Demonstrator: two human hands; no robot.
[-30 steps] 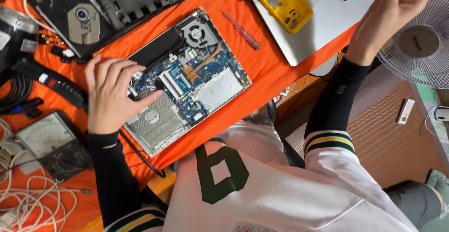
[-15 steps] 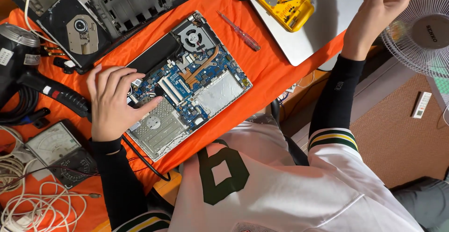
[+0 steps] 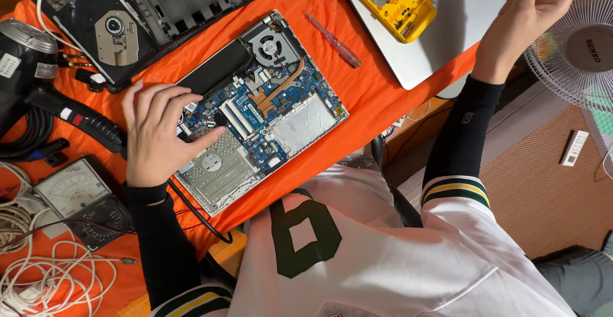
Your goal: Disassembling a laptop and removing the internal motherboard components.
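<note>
Fingers (image 3: 167, 103) of left hand (image 3: 156, 135) spread flat, pressing opened silver laptop base with blue circuit board (image 3: 258, 109), holding nothing. Beyond: red-handled screwdriver (image 3: 332, 39) on orange cloth-covered surface (image 3: 370, 100). Farthest: right hand (image 3: 536, 4) raised, grip unclear. Risk: bare fingertips shorting or cracking board.

two laptops (image 3: 258, 106), one screwdriver (image 3: 332, 39), one multimeter (image 3: 83, 202)
</note>
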